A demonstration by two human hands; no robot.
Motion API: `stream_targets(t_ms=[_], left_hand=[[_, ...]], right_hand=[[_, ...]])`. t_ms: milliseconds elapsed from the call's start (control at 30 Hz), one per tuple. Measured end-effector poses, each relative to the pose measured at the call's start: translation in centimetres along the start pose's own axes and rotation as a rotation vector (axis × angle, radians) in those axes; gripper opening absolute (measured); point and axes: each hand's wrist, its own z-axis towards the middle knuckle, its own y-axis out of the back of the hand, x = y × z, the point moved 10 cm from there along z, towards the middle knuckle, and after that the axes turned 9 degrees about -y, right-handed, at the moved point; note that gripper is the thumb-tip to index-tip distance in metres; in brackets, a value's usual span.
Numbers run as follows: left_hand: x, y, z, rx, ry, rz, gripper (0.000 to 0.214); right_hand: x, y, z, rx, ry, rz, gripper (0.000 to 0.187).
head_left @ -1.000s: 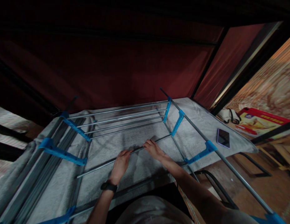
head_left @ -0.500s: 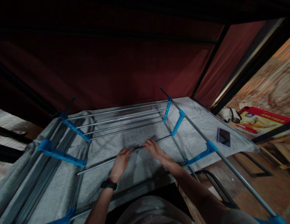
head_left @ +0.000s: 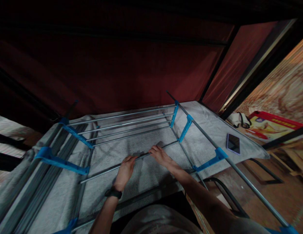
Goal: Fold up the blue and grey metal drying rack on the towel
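Both hands grip one grey metal tube (head_left: pixel 100 175) that runs across the middle of a partly built rack. My left hand (head_left: pixel 126 169), with a black band on its wrist, is closed on the tube left of centre. Just to its right, my right hand (head_left: pixel 159 155) has its fingers wrapped over the same tube. The tube's right end meets a blue plastic bracket (head_left: pixel 185 130); its left end lies loose near another blue bracket (head_left: pixel 63 162), apart from it. Farther back, several crossbars (head_left: pixel 127 123) span between the two sides of the rack.
Several spare grey tubes (head_left: pixel 47 175) lie at the left on the grey cloth (head_left: pixel 141 174). A phone (head_left: pixel 233 143) rests on the cloth at the right. Beyond it are a red and yellow box (head_left: pixel 270 125) and a white item with a black strap (head_left: pixel 239 119). A dark red panel (head_left: pixel 117 74) rises behind.
The rack's left side and the tube's free end have shifted slightly left. Both hands keep their hold in almost the same place.
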Motion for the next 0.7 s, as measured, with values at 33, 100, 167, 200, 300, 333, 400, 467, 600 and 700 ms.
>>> stream_targets(t_ms=[33, 100, 167, 200, 300, 333, 400, 467, 600, 700], left_hand=[[0.00, 0.01, -0.03, -0.012, -0.017, 0.004, 0.040], [0.09, -0.03, -0.09, -0.028, -0.037, 0.008, 0.039], [0.23, -0.07, -0.12, -0.036, -0.039, 0.010, 0.039], [0.28, -0.06, -0.11, -0.040, -0.037, 0.012, 0.038], [0.21, -0.01, -0.05, -0.044, -0.037, 0.024, 0.038], [0.15, 0.00, -0.02, -0.043, -0.039, 0.028, 0.038], [0.07, -0.03, 0.01, -0.037, -0.041, 0.032, 0.038], [0.09, -0.05, 0.00, -0.035, -0.037, 0.032, 0.037], [0.25, -0.05, -0.05, -0.037, -0.029, 0.021, 0.038], [0.42, -0.19, -0.04, -0.022, -0.018, 0.016, 0.038]], right_hand=[[-0.01, -0.03, 0.00, 0.002, 0.001, 0.001, 0.018], [-0.04, -0.04, 0.02, 0.005, 0.000, 0.002, 0.018], [-0.02, 0.03, 0.05, 0.006, -0.002, 0.001, 0.019], [-0.01, 0.10, 0.07, 0.006, -0.004, 0.000, 0.019], [0.06, 0.32, 0.06, 0.005, -0.010, -0.001, 0.021], [0.07, 0.38, 0.03, 0.005, -0.012, 0.001, 0.021], [0.01, 0.43, -0.02, 0.007, -0.019, 0.015, 0.021], [-0.08, 0.33, -0.05, 0.014, -0.023, 0.033, 0.022], [-0.23, 0.02, 0.00, 0.019, -0.016, 0.027, 0.023], [-0.30, -0.09, 0.11, 0.014, -0.008, 0.018, 0.023]])
